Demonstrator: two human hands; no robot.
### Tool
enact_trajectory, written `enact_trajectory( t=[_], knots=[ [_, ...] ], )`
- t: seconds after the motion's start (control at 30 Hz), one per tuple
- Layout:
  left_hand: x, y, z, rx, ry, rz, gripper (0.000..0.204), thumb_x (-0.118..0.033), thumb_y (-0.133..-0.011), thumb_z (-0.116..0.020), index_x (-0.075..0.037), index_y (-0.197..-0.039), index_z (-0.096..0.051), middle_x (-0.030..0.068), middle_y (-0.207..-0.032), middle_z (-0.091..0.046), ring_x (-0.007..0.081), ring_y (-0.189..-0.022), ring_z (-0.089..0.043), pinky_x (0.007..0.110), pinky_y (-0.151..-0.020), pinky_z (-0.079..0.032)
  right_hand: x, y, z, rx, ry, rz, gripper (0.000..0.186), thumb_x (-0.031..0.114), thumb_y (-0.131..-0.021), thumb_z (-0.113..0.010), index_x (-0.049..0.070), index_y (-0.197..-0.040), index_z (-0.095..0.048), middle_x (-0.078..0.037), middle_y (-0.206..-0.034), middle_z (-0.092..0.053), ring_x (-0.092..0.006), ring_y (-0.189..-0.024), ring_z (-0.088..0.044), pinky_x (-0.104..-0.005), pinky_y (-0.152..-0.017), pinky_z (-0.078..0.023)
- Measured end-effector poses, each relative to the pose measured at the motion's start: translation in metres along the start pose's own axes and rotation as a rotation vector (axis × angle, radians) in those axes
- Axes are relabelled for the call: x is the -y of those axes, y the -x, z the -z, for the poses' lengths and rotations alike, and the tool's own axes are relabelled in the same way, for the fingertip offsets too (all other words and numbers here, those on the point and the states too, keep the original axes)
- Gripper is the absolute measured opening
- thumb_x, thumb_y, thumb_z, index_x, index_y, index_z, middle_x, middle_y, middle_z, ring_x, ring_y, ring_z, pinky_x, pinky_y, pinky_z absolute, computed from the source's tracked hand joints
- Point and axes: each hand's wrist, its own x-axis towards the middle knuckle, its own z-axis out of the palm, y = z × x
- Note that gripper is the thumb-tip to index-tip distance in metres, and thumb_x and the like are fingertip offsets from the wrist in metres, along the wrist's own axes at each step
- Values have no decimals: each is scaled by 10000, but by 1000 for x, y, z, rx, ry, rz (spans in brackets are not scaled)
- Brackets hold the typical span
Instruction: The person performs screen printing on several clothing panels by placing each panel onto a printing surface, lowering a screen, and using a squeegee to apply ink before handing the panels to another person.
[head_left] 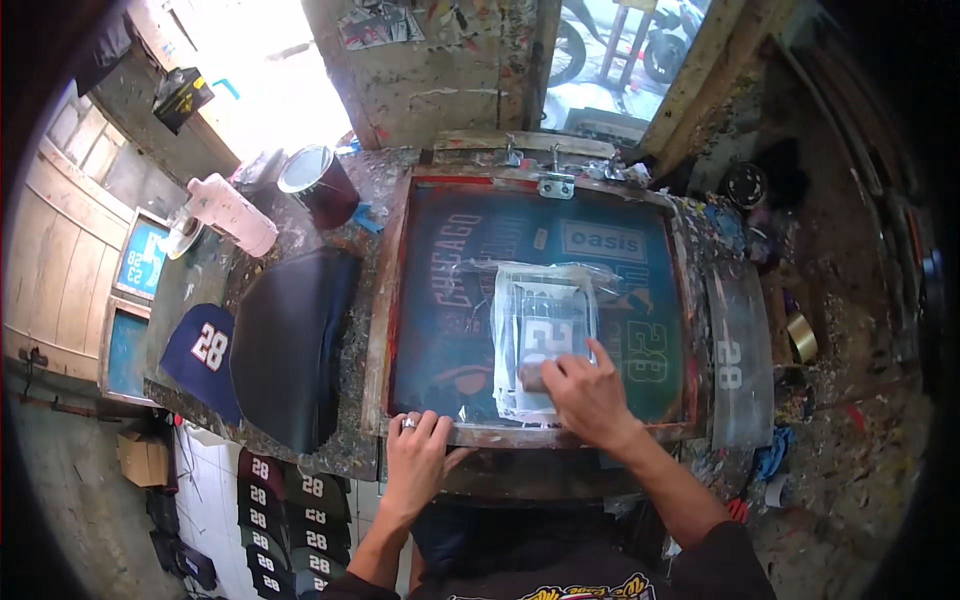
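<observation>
A silk-screen frame (380, 330) with blue mesh lies flat on the workbench, held by metal hinge clamps (557, 186) at its far edge. Tape and white ink smears border a window (548, 335) in the mesh that shows pale number shapes. My right hand (588, 395) is closed on a small grey-brown block (533, 376), pressed to the near part of that window; its index finger points up. My left hand (418, 450), with a ring, grips the frame's near wooden edge near its left corner, fingers on top. What lies beneath the mesh is hidden.
Left on the bench are a dark curved panel (285, 345), a navy printed piece (200, 350), a pink bottle (232, 213) and a paint can (320, 185). A clear printed strip (742, 360) and a tape roll (801, 338) lie right. Several printed pieces (262, 520) rest low at left.
</observation>
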Motion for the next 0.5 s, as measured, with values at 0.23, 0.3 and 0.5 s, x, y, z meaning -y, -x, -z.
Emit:
enact_trajectory(
  t=[0.23,0.3,0.5],
  knots=[
    [2,-11,-3,-56,12,-38,418,-363,-741,-866,-61,-958,-674,86,-914,-617,290,-948,-621,422,-861,-462,21,32,22,175,11,-15,237,207,-869,-725,95,-1062,-643,-73,-878,-652,-271,-882,-701,-649,-1095,-367],
    [1,-11,15,-82,8,-50,435,-413,-747,-862,-60,-921,-676,86,-896,-620,292,-925,-630,422,-862,-463,32,27,45,-14,85,-58,307,315,-874,-756,98,-1060,-644,-64,-917,-640,-255,-902,-679,-643,-1114,-322],
    [-4,-47,108,-163,-15,-207,491,-510,-737,-859,-63,-830,-681,86,-856,-652,294,-864,-663,415,-864,-471,55,10,98,-437,221,-173,478,547,-868,-743,93,-974,-636,-64,-888,-596,-254,-851,-606,-565,-1036,-321]
  ],
)
